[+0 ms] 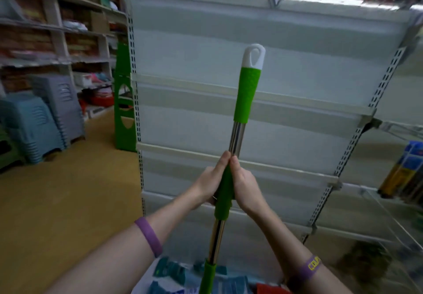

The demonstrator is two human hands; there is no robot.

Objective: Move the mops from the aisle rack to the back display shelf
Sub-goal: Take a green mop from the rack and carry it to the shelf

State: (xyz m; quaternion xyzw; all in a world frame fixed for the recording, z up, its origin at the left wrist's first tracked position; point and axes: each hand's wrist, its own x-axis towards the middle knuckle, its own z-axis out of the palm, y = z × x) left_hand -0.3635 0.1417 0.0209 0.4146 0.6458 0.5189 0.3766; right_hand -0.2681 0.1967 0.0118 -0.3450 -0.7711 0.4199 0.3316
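Head view. The mop (238, 133) is held nearly upright, tilted slightly right at the top, in front of a white shelf (297, 87) with slotted uprights. Its pole shows, from the top: a white looped cap (254, 57), a green grip (247, 94), a chromed shaft, a green collar (225, 190), more shaft, and a second green collar at the lower edge. The mop head is out of view.

The left hand (209, 180) and the right hand (245, 185) both grasp the upper collar from opposite sides, fingers curled round it and thumbs pointing up along the shaft, their tips almost meeting. Each forearm bears a purple wristband (148, 236).

To the left, stacked blue and grey stools (34, 131) stand on the ochre floor (57, 202), beside a green stand (123, 106) next to the shelf's left upright.
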